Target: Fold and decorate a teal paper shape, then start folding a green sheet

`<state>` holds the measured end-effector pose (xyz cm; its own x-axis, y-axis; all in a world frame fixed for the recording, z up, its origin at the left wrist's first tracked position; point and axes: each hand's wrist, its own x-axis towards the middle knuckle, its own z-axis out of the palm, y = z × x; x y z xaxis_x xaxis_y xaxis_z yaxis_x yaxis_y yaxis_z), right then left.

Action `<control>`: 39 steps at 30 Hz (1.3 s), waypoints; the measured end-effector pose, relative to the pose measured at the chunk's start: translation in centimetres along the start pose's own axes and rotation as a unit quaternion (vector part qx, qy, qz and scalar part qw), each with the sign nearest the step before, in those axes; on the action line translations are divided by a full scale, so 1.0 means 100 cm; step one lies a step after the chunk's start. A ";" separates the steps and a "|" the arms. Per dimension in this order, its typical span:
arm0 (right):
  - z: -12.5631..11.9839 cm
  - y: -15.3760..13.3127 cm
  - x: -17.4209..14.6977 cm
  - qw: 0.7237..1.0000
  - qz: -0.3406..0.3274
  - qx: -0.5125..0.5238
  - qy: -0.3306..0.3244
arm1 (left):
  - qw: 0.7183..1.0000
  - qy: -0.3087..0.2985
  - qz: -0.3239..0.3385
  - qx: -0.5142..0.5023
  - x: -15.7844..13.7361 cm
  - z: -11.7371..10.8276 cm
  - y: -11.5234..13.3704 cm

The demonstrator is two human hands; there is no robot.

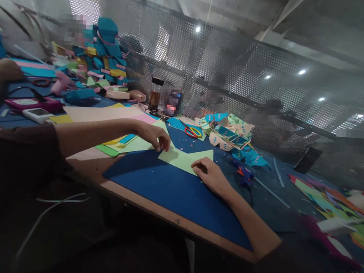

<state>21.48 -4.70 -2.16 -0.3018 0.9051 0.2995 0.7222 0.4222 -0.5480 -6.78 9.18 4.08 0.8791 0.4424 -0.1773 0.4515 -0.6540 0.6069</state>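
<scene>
A light green paper piece point(182, 160) with a notched top edge lies on the blue mat point(165, 185) before me. My right hand point(211, 176) is at its right end, fingers curled and closed on the paper's edge. Just above the left end is my left hand point(153, 136), its fingers bent downward and a little apart, with nothing visible in them. Beneath and beyond that hand lies more light green paper point(137, 144), beside yellow and blue sheets.
Scissors point(193, 131), a pile of decorated paper masks point(229, 132) and a blue glue gun point(244, 173) lie farther back. A jar point(155, 94) stands by the mesh partition. On the left are a pink glue gun point(62, 83) and another person's hand point(4, 72). Coloured paper point(328, 198) lies right.
</scene>
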 end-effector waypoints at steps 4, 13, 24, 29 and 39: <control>-0.001 0.000 0.000 0.998 -0.031 -0.045 0.031 | 0.993 0.114 0.010 0.041 0.005 0.006 -0.011; -0.001 0.013 -0.002 0.987 0.019 -0.155 0.023 | 0.979 0.182 0.035 0.090 0.017 0.035 -0.013; -0.003 0.015 -0.001 0.988 0.017 -0.152 0.017 | 0.974 0.214 0.051 0.048 0.019 0.043 -0.017; -0.003 0.014 -0.002 0.989 0.007 -0.144 0.024 | 0.972 0.218 0.046 -0.070 0.016 0.042 -0.014; -0.008 0.004 -0.004 0.988 -0.033 -0.153 -0.008 | 0.961 0.225 0.023 -0.160 0.011 0.041 -0.005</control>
<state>22.38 -4.96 -1.89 -0.3617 0.8781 0.3132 0.8542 0.4468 -0.2661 -5.42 7.50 0.39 0.7098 0.6851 0.1639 0.2816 -0.4892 0.8255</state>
